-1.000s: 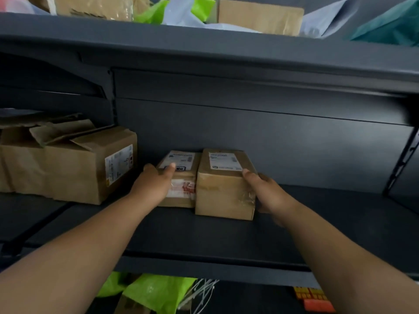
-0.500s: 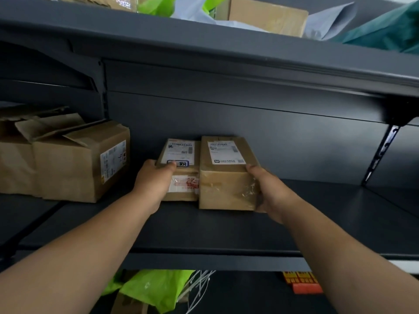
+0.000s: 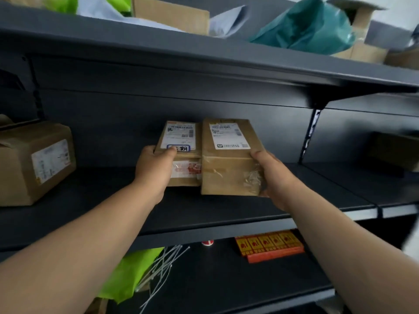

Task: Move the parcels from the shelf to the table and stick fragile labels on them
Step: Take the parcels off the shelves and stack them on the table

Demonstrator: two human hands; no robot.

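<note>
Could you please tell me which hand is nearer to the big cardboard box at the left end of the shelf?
The left hand: it grips the smaller parcel right of the big cardboard box. The right hand holds the taller parcel, farther right.

Dark metal shelf (image 3: 90,211), labelled parcel (image 3: 34,164) at left

Brown cardboard: smaller parcel (image 3: 183,141), white label, blue-framed stamp, red-printed tape; larger parcel (image 3: 229,164), white label, clear tape. Shelf (image 3: 204,211) dark grey. Upper bag (image 3: 303,26) teal; lower bag (image 3: 127,275) lime green; flat boxes (image 3: 269,245) orange, yellow panels.
</note>
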